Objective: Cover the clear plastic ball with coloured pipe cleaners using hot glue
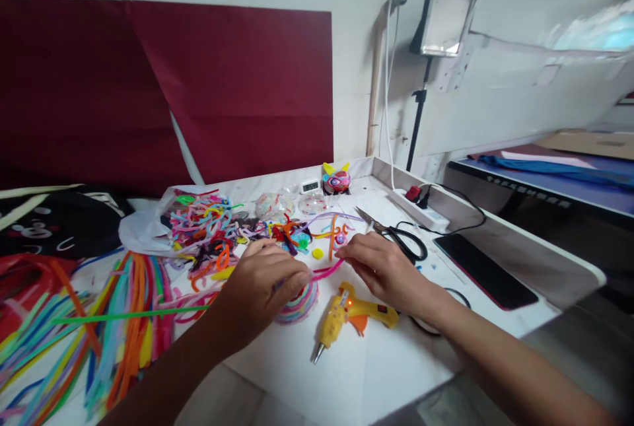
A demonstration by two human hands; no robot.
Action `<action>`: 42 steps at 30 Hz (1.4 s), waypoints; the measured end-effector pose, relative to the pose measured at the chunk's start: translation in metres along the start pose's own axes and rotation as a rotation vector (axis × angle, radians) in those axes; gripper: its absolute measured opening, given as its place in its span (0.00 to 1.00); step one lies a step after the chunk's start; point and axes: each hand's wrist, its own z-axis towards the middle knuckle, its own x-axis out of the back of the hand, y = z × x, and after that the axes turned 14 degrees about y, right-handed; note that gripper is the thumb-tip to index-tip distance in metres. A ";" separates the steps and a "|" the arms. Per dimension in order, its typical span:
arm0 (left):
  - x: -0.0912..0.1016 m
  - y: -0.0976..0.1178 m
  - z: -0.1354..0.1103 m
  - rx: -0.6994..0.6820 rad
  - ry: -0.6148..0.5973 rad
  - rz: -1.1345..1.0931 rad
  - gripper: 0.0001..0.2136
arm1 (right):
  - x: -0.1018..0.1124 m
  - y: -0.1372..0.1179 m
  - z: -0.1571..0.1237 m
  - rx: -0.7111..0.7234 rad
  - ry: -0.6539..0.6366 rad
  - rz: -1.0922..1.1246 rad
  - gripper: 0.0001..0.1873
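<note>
Head view, centre: right hand [381,269] pinches pink strip [329,271]; whether left hand [270,286] grips, I cannot tell. It seems light, bendable; hold ends.

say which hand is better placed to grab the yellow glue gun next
Probably the right hand: the glue gun has its handle beside it, while the left hand is farther away, partly covering the striped coil.

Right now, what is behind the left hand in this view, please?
A round, striped craft piece shows past the left hand, with tangled pipe cleaners beyond. The hand covers part of this piece; what else it hides cannot be seen.
</note>
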 end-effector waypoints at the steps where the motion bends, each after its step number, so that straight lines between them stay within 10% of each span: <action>1: 0.000 0.002 0.001 -0.058 -0.010 0.052 0.09 | 0.002 -0.001 0.001 0.011 0.003 -0.011 0.11; 17: -0.002 0.016 -0.003 -0.570 0.209 0.688 0.09 | 0.019 -0.021 0.001 0.063 -0.286 -0.099 0.09; 24: -0.004 0.013 -0.008 -0.624 0.109 0.719 0.10 | 0.011 -0.024 0.002 0.061 -0.370 -0.127 0.13; 34: -0.011 0.007 -0.015 -0.491 0.127 0.788 0.13 | -0.005 -0.021 0.005 0.142 -0.148 -0.449 0.10; 42: -0.008 0.008 -0.011 0.234 -0.083 0.121 0.12 | -0.009 -0.012 0.014 0.302 -0.044 -0.487 0.11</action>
